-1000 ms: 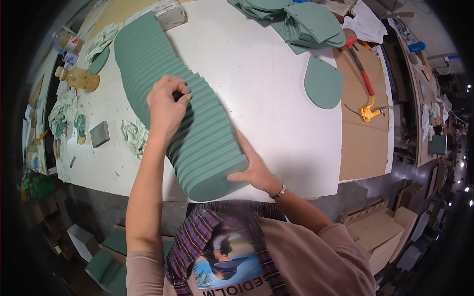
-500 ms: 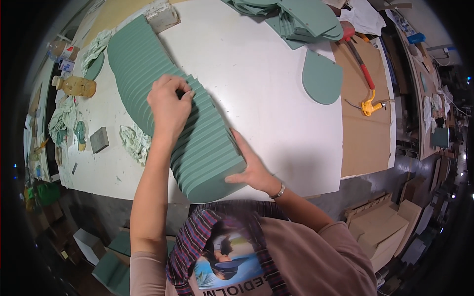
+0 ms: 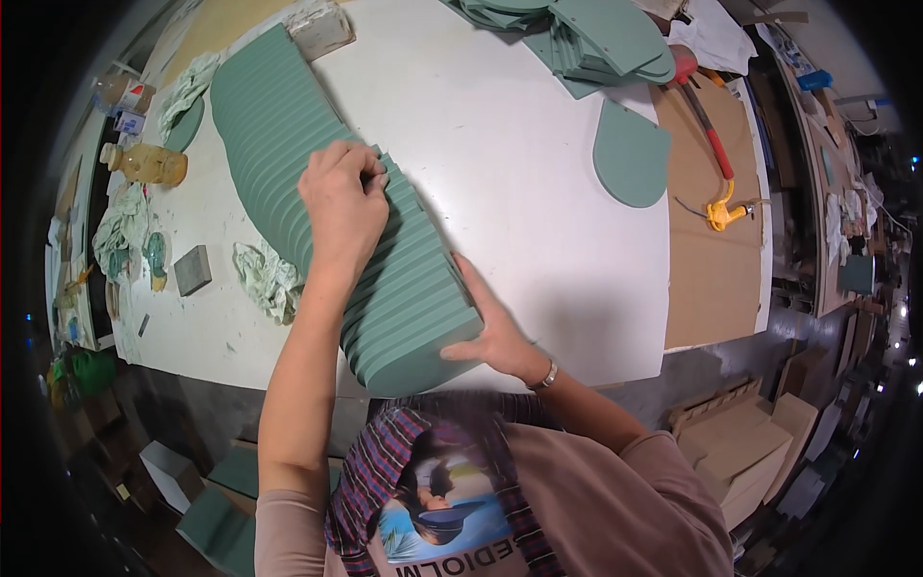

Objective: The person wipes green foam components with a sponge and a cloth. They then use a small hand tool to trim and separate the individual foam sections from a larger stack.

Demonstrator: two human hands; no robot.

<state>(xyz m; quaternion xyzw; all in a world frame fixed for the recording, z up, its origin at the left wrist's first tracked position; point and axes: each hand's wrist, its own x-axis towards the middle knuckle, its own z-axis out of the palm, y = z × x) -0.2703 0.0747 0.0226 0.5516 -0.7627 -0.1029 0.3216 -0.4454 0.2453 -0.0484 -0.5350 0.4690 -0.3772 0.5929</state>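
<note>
A long row of green round-ended panels (image 3: 274, 125), stacked face to face with stepped edges, lies slantwise on the white table. My left hand (image 3: 344, 207) is over the middle of the row, its fingers pinched together near the panels' right edges. Whatever sits between those fingertips is too small or hidden to make out. Around the near right corner of the row goes my right hand (image 3: 497, 332), thumb on the front panel's face and fingers along the right side, gripping it.
A loose green panel (image 3: 632, 154) lies to the right, below a pile of green panels (image 3: 596, 43). A red-headed hammer (image 3: 707, 125) and a yellow tool (image 3: 721, 213) rest on brown board. Leftward are crumpled cloths (image 3: 267, 279), a grey block (image 3: 192, 271) and a bottle (image 3: 149, 165).
My left hand has shifted slightly to the right over the panels, still pinched. My right hand keeps its grip on the near corner of the row.
</note>
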